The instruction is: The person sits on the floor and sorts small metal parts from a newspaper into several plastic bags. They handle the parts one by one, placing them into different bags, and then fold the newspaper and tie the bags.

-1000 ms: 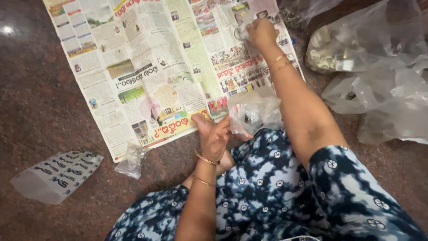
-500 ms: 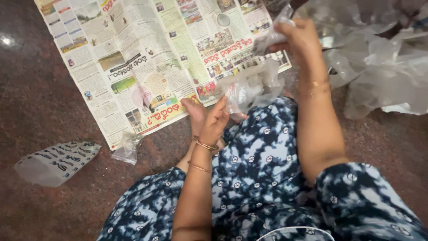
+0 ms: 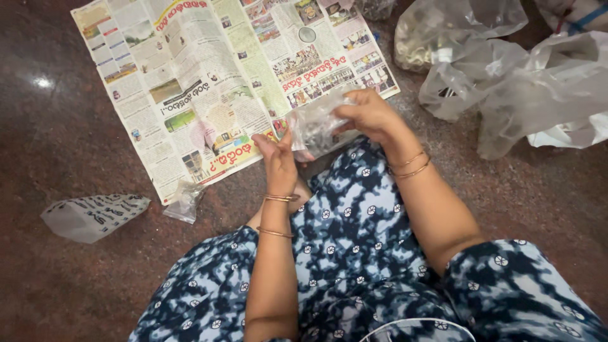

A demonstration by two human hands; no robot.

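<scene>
Holding: both hands grip one small clear plastic bag, which hangs above the near edge of the newspaper spread on the floor, just in front of the person's knee.
Left hand: fingers stretched up, pinching the bag's left side between thumb and fingertips.
Right hand: curled shut over the bag's upper right end.
Bag axis: its long side runs from lower left to upper right, the right end higher; which end is the mouth I cannot tell.
Bag contents: something small and dark shows through, too blurred to name.
Changed from half a second ago: the right hand was up near the far right edge of the newspaper with a scrap of plastic; it has come down and closed on the bag, and the bag is drawn tighter between the hands.
Nearby: a small round ring lies on the newspaper; crumpled large plastic bags sit toward the floor's far right; a printed pouch lies at the left.
</scene>
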